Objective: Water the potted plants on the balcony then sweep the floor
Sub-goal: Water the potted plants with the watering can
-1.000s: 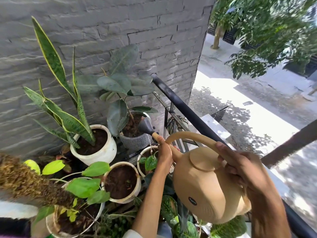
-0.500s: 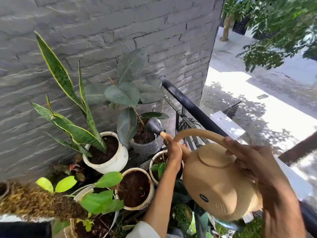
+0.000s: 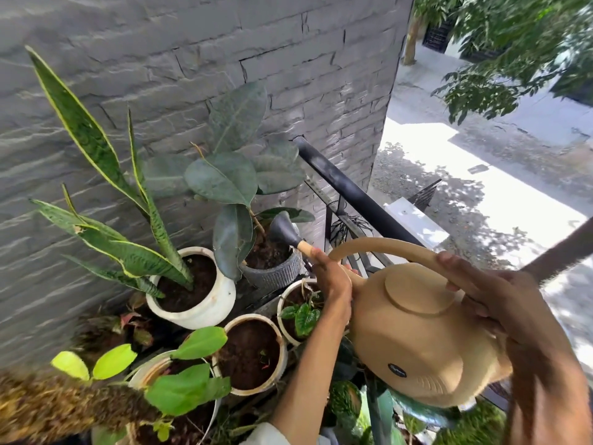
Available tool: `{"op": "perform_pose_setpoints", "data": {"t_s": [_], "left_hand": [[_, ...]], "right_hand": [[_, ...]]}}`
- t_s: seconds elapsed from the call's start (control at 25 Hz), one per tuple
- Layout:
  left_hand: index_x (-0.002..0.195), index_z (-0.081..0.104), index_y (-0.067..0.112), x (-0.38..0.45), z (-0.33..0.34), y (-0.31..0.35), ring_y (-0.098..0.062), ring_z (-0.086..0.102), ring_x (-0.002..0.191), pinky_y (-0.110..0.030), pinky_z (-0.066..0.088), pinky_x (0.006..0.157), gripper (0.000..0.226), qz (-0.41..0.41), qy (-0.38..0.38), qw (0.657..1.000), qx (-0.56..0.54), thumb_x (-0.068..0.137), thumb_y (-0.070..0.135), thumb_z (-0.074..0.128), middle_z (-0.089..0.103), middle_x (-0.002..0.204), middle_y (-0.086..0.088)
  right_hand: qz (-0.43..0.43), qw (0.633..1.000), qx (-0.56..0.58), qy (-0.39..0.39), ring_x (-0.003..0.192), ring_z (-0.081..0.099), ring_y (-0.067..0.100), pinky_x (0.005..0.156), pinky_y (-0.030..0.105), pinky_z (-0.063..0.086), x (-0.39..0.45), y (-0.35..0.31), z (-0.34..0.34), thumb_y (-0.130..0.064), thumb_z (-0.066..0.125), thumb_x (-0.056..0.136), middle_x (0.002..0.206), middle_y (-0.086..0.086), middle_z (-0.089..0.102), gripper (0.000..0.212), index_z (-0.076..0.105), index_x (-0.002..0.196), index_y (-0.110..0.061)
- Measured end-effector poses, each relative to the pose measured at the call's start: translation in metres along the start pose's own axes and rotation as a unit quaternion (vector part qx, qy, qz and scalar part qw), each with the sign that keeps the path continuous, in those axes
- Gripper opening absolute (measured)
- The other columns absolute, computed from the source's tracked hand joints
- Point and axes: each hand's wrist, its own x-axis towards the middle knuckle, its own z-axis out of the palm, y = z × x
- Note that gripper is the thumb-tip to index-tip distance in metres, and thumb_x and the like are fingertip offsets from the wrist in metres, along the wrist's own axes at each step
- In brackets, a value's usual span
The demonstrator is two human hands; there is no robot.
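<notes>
— Five pots show soil, counting from the left: a cream pot (image 3: 146, 379) half buried under bright green leaves and cut by the bottom edge, a white pot (image 3: 205, 311) with the snake plant (image 3: 106, 200), a tan-rimmed pot (image 3: 253, 354) of bare soil, a grey ribbed pot (image 3: 272, 274) with the rubber plant (image 3: 231, 181), and a small white pot (image 3: 285, 311) partly behind the wrist.

— What is that brown mass at the lower left?

— Too blurred to name. More foliage below the can is cut off as well.

— And the hands?

— Two, both on one tan watering can (image 3: 414, 338). The left hand (image 3: 333, 284) is wrapped round the spout just behind the grey rose (image 3: 282, 229), which hangs over the grey ribbed pot. The right hand (image 3: 500, 303) is curled about the arched handle, its fingers overlapping the can's top. Whether water is running I cannot tell.

— Further right?

— One black railing (image 3: 353, 191), running behind the can; beyond it, a sunlit street.
</notes>
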Motion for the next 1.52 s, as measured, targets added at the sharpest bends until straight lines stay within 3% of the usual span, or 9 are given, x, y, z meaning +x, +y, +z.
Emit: {"op": "perform_pose_setpoints", "data": {"t_s": [0.2, 0.36, 0.48, 0.76, 0.96, 1.08, 1.2, 1.32, 1.52], "left_hand": [[0.115, 0.055, 0.018, -0.035, -0.023, 0.013, -0.013, 0.07, 0.061, -0.023, 0.054, 0.051, 0.061, 0.003, 0.01, 0.997, -0.079, 0.103, 0.07, 0.024, 0.067, 0.08, -0.002], [0.118, 0.055, 0.016, -0.05, -0.059, 0.017, -0.02, 0.07, 0.068, -0.031, 0.057, 0.067, 0.06, 0.042, 0.043, 0.991, -0.122, 0.104, 0.067, 0.026, 0.068, 0.083, -0.005], [0.113, 0.055, 0.01, -0.055, -0.088, 0.018, -0.018, 0.061, 0.056, -0.029, 0.054, 0.061, 0.058, 0.041, 0.049, 0.98, -0.186, 0.107, 0.061, 0.028, 0.06, 0.076, -0.007], [0.113, 0.056, 0.003, -0.059, -0.137, 0.009, -0.025, 0.059, 0.063, -0.036, 0.054, 0.064, 0.061, -0.001, 0.04, 0.969, -0.245, 0.107, 0.06, 0.033, 0.055, 0.078, -0.012], [0.114, 0.06, 0.004, -0.059, -0.149, 0.009, -0.025, 0.065, 0.068, -0.034, 0.055, 0.066, 0.067, 0.017, 0.047, 0.973, -0.227, 0.105, 0.065, 0.031, 0.062, 0.082, -0.012], [0.113, 0.06, 0.004, -0.059, -0.161, 0.006, -0.023, 0.066, 0.068, -0.034, 0.057, 0.066, 0.067, 0.013, 0.041, 0.972, -0.232, 0.105, 0.065, 0.033, 0.062, 0.08, -0.01], [0.11, 0.06, 0.006, -0.056, -0.178, 0.006, -0.025, 0.067, 0.072, -0.043, 0.06, 0.087, 0.066, 0.008, 0.023, 0.978, -0.208, 0.105, 0.065, 0.031, 0.065, 0.079, -0.01], [0.12, 0.059, 0.007, -0.06, -0.194, 0.014, -0.027, 0.069, 0.082, -0.05, 0.057, 0.101, 0.069, 0.021, 0.009, 0.985, -0.172, 0.105, 0.066, 0.028, 0.069, 0.084, -0.011], [0.116, 0.062, 0.007, -0.076, -0.235, 0.029, -0.034, 0.071, 0.102, -0.054, 0.056, 0.1, 0.069, 0.077, 0.001, 0.994, -0.083, 0.105, 0.066, 0.028, 0.072, 0.108, -0.019]], "right_hand": [[-0.026, 1.0, -0.003, 0.017, 0.034, 0.033, 0.014, 0.059, 0.023, 0.025, -0.01, -0.015, 0.003, -0.089, 0.081, 0.052, 0.041, -0.001, 0.04, 0.084, 0.08, 0.073, -0.007], [-0.055, 0.998, -0.006, -0.007, 0.031, 0.035, 0.013, 0.056, 0.022, 0.028, -0.024, -0.021, 0.019, -0.085, 0.078, 0.061, 0.037, -0.002, 0.047, 0.079, 0.079, 0.068, -0.006], [-0.083, 0.995, -0.027, -0.046, 0.03, 0.037, 0.008, 0.053, 0.023, 0.028, -0.045, -0.022, 0.035, -0.077, 0.077, 0.07, 0.038, -0.003, 0.05, 0.071, 0.079, 0.066, -0.006], [-0.113, 0.987, -0.049, -0.107, 0.03, 0.041, 0.003, 0.054, 0.026, 0.031, -0.086, -0.025, 0.06, -0.069, 0.07, 0.084, 0.038, -0.006, 0.055, 0.058, 0.083, 0.068, -0.014], [-0.124, 0.986, -0.047, -0.102, 0.028, 0.037, 0.006, 0.035, 0.012, 0.029, -0.1, -0.024, 0.062, -0.074, 0.069, 0.083, 0.037, -0.005, 0.051, 0.065, 0.083, 0.073, -0.011], [-0.119, 0.987, -0.052, -0.094, 0.028, 0.035, 0.01, 0.041, 0.012, 0.029, -0.111, -0.023, 0.068, -0.074, 0.067, 0.084, 0.037, -0.002, 0.046, 0.071, 0.081, 0.073, -0.005], [-0.127, 0.987, -0.058, -0.085, 0.027, 0.033, 0.008, 0.029, 0.014, 0.026, -0.124, -0.019, 0.081, -0.068, 0.066, 0.089, 0.036, -0.003, 0.048, 0.071, 0.079, 0.072, -0.001], [-0.119, 0.99, -0.031, -0.064, 0.027, 0.031, 0.012, 0.031, 0.01, 0.024, -0.141, -0.014, 0.089, -0.07, 0.067, 0.088, 0.041, 0.004, 0.043, 0.071, 0.08, 0.073, -0.001], [-0.094, 0.995, 0.026, -0.039, 0.029, 0.029, 0.015, 0.035, 0.01, 0.023, -0.184, 0.012, 0.105, -0.073, 0.066, 0.085, 0.05, 0.012, 0.04, 0.069, 0.08, 0.067, -0.008]]}}
